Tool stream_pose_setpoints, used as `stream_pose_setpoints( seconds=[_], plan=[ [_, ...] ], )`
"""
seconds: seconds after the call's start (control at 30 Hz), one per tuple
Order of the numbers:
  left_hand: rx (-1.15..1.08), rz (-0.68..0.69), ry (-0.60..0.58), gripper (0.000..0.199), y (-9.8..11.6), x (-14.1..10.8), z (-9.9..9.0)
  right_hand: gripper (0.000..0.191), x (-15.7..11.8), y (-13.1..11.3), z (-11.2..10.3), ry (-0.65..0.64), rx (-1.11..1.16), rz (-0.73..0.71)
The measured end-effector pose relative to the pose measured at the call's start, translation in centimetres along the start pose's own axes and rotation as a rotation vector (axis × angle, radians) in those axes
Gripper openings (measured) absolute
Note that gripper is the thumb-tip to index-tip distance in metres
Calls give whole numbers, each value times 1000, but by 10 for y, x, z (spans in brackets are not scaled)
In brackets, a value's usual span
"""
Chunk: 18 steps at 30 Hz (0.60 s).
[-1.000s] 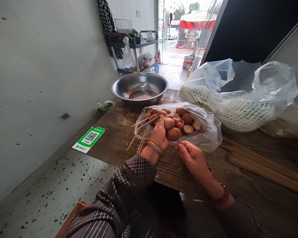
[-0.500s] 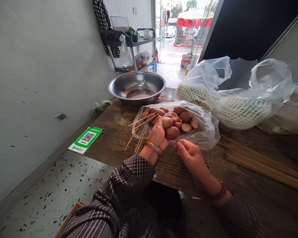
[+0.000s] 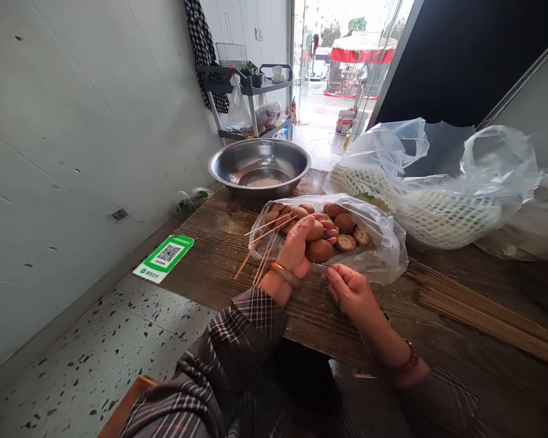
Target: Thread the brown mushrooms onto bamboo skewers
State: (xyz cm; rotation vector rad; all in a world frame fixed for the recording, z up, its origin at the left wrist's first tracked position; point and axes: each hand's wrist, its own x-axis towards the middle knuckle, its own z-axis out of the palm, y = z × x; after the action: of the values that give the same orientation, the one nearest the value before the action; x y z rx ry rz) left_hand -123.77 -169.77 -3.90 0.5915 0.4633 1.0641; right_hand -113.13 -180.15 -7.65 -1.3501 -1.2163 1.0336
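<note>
My left hand is closed round a brown mushroom, with a second mushroom cap just below it. Close by on the right, my right hand pinches a thin skewer whose tip end meets the lower mushroom; most of the skewer is hidden by the fingers. Behind both hands lies an opened clear plastic bag with several mushrooms in it, some caps up, some gills up. Several thin wooden skewers stick out to the left of my left hand, from mushrooms at the bag's edge.
A wide steel basin stands at the table's far end. A bundle of skewers lies at right. Behind it sit plastic bags of net-wrapped produce. A green QR card is at the left table edge; a shelf cart stands beyond.
The whole view has shifted slightly, so everything appears a little lower and further right. Both hands keep nearly the same hold on the mushrooms and skewer.
</note>
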Motion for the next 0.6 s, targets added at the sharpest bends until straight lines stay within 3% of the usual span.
stream_pose_setpoints(
  seconds=[0.3, 0.6],
  plan=[
    [31, 49, 53, 19, -10, 3, 0, 46, 1, -7, 1, 74, -113, -67],
    [36, 43, 82, 15, -11, 2, 3, 45, 4, -5, 0, 64, -55, -27]
  ],
)
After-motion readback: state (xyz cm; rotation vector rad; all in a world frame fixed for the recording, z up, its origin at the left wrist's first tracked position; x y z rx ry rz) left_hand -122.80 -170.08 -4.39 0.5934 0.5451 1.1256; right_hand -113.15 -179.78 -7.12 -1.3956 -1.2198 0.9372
